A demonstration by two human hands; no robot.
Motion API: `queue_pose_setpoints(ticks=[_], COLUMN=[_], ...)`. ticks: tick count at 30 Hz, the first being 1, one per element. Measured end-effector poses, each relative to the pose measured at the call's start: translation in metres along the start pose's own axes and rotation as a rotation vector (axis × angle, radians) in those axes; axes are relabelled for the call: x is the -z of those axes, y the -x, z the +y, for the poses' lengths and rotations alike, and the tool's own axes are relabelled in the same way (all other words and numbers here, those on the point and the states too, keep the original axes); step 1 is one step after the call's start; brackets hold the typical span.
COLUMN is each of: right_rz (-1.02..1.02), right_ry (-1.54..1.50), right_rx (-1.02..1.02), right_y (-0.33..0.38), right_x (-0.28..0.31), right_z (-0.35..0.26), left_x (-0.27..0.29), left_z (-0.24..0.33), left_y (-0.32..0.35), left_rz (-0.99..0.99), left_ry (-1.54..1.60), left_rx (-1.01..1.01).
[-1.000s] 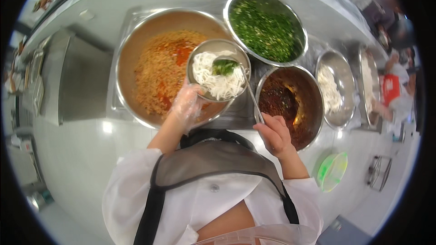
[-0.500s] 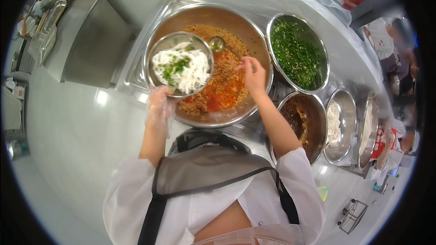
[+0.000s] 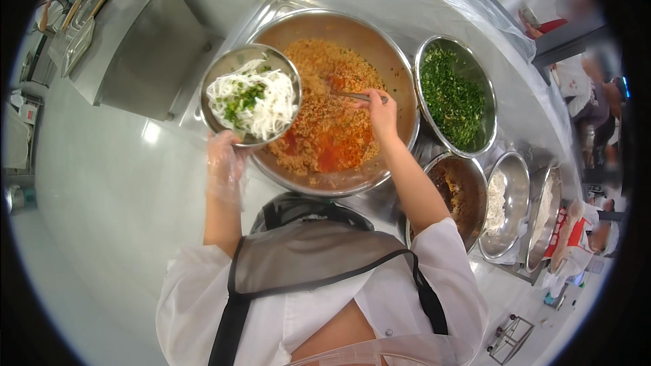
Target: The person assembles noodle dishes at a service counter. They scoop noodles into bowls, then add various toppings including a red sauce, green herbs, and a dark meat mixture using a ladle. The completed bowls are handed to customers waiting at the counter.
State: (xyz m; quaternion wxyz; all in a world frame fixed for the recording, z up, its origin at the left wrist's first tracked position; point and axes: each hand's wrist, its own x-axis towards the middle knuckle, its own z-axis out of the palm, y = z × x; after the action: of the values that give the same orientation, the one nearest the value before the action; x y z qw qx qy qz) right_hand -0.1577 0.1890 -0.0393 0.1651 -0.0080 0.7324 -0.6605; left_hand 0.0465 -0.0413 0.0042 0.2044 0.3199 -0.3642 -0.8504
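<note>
The small steel noodle bowl [image 3: 234,57] is left of the centre of the frame, above the left rim of the large steel basin [image 3: 399,88]; I cannot tell whether the two are touching. Inside it lie white noodles [image 3: 277,110], with chopped greens [image 3: 248,98] scattered on their middle. Your left hand [image 3: 224,152], in a clear plastic glove [image 3: 227,175], is grasping this bowl at its lower edge. Your right hand [image 3: 381,112], which is bare, is closed around the handle of a metal ladle [image 3: 354,96], over the middle of the basin. The ladle's head is blurred against the orange-brown crumbly food [image 3: 359,139], so its depth is not clear to me. To the right of the basin stands a bowl of chopped greens [image 3: 489,112]. Below it, toward the lower right, are a bowl with dark sauce [image 3: 476,196] and an oval bowl [image 3: 519,196] with pale food.
</note>
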Motion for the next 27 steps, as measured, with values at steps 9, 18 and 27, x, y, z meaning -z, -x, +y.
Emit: queue_pose_setpoints(ticks=[9, 18, 27], right_rz=[0.017, -0.135, 0.442], right_ry=[-0.108, 0.958, 0.353], right_rx=[0.250, 1.356, 0.460], right_y=[0.056, 0.102, 0.058], right_x=[0.052, 0.071, 0.194], right_z=[-0.124, -0.097, -0.088], left_x=[-0.048, -0.125, -0.215], left_z=[-0.036, -0.062, -0.039], left_y=[-0.016, -0.026, -0.055], left_rz=[0.026, -0.186, -0.382], left_ry=[-0.039, 0.017, -0.142], left_rx=[0.088, 0.249, 0.307])
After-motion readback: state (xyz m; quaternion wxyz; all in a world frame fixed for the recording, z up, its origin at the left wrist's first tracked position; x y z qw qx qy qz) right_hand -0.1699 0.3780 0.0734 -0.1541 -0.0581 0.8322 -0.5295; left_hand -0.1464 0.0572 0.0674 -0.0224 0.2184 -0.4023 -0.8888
